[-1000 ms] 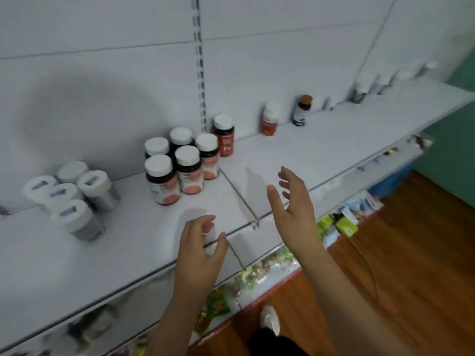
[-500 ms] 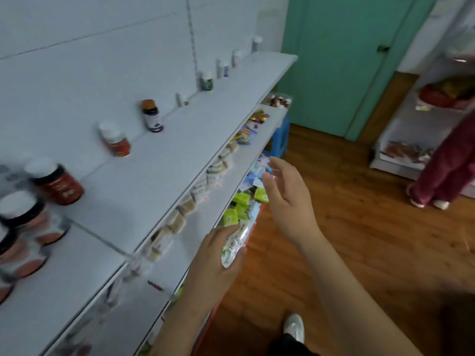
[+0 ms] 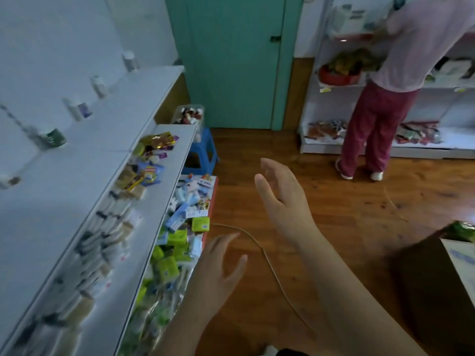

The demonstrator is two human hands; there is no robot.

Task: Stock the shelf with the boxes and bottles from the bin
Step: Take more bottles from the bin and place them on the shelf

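A: Biggest worry first? The top shelf (image 3: 84,160) is mostly bare, with only a thin line of bottles (image 3: 77,109) along the back wall, so there is room to stock, but its front edge is close to the body and an elbow swinging back could sweep it.

B: And the floor (image 3: 321,227)?

A: Wide open wood ahead, though another person (image 3: 380,98) stands at the far shelving. A thin cord (image 3: 270,263) trails across the boards right under the arms; I'd judge that a likely snag for a foot.

B: Where's the stock?

A: The bin (image 3: 190,114) of bottles sits on a blue stool (image 3: 205,147) at the far end of the shelves, by the green door (image 3: 231,60), well apart from both hands. A carton (image 3: 437,278) at the right edge narrows the path.

B: Hands?

A: Left hand (image 3: 218,273) and right hand (image 3: 282,199) are both spread wide, fingers loose, holding nothing. The lower shelves are crammed with packets (image 3: 177,237) near the lip; brushing past could knock some off.
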